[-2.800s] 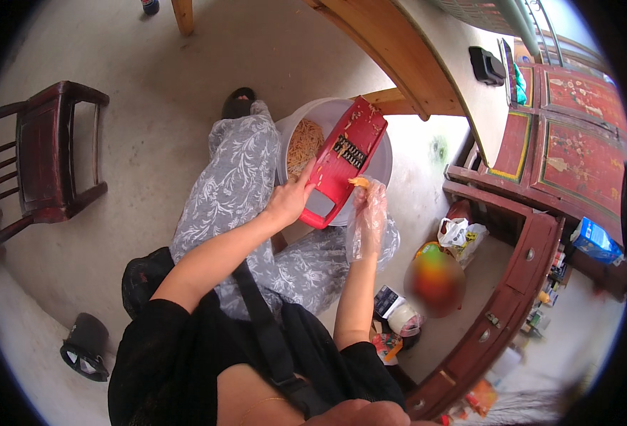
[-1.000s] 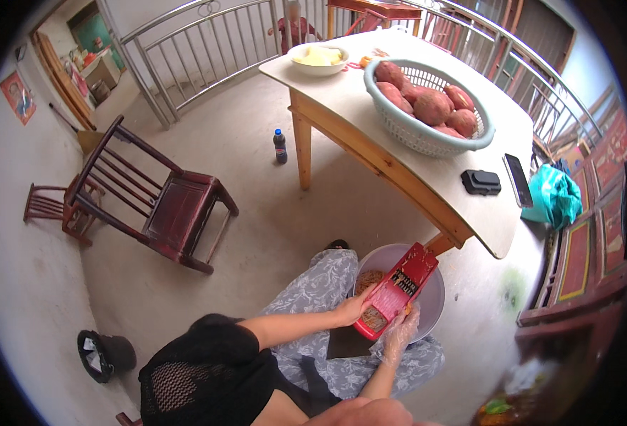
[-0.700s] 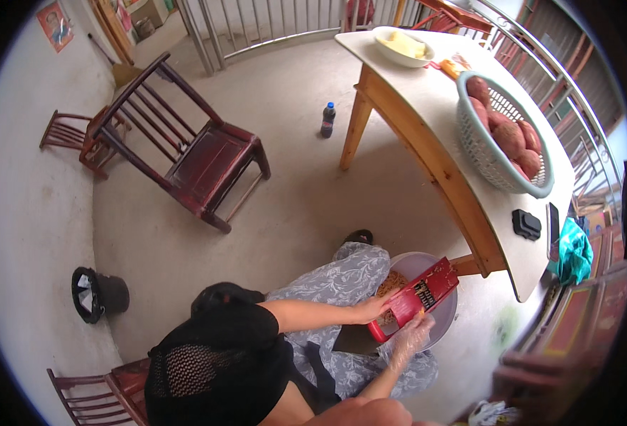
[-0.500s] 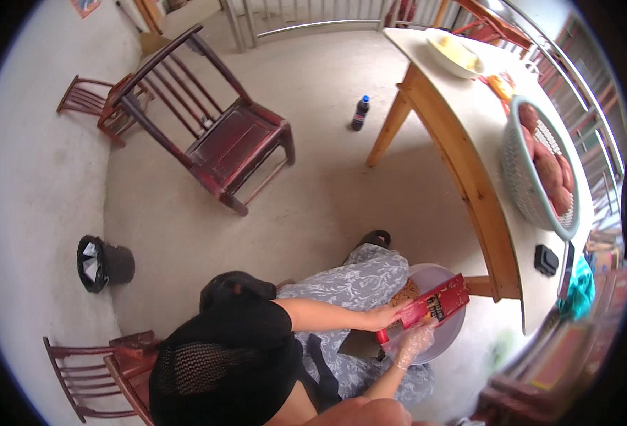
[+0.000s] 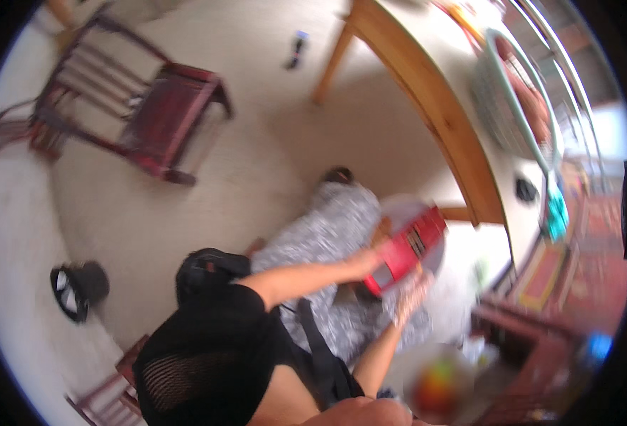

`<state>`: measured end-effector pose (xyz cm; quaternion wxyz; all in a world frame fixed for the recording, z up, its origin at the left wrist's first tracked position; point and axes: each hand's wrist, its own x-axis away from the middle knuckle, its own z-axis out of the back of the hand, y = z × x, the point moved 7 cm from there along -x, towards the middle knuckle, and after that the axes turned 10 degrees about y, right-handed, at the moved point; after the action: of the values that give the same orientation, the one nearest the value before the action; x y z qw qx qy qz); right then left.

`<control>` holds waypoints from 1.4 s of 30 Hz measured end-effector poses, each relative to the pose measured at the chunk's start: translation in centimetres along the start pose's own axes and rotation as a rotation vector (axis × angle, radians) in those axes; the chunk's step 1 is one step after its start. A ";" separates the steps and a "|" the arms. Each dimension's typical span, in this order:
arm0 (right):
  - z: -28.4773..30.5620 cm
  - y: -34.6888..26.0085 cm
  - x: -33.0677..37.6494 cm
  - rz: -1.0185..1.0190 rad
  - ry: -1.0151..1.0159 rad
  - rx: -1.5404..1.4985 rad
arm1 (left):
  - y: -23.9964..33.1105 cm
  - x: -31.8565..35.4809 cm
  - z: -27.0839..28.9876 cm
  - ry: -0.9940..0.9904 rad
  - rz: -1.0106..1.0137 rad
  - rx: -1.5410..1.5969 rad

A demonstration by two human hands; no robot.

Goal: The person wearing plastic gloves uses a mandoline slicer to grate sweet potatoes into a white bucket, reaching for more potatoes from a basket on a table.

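A red cardboard box [image 5: 407, 248] is tilted over a pale round basin [image 5: 437, 259] by my knees. My left hand [image 5: 370, 261], bare, grips the box's near left edge. My right hand [image 5: 414, 291], in a clear plastic glove, holds the box's lower right side. Brown contents [image 5: 382, 231] show in the basin beside the box; motion blur hides their kind. The box covers much of the basin, and my fingertips are smeared.
A wooden table [image 5: 434, 106] stands at right with a basket [image 5: 487, 106] of reddish tubers. A dark red chair [image 5: 164, 117] stands far left, a bottle [image 5: 296, 51] on the floor, a black bin [image 5: 90, 284] at left. A blurred multicoloured thing [image 5: 437, 390] lies lower right.
The view has swung, so the table, chair and bottle sit higher and further left. The red box stays between both my hands over the basin. A multicoloured thing has come into view lower right.
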<state>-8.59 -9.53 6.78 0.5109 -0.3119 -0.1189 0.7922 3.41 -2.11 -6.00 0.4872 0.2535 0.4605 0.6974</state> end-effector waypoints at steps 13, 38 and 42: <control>4.0 5.3 2.1 -0.992 0.012 -1.873 | 7.0 0.4 5.8 0.157 -0.035 -0.087; -5.3 0.3 -7.5 -1.631 -0.246 -0.981 | 19.8 -8.7 7.5 -0.145 0.495 0.140; -8.9 -0.3 -9.4 -1.612 -0.581 -1.153 | 18.3 -13.4 11.7 0.074 0.812 0.243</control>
<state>-0.23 -18.88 3.48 0.6147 -0.1337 -0.7730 0.0821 9.90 -11.55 16.77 0.1227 0.4446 0.4192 0.7820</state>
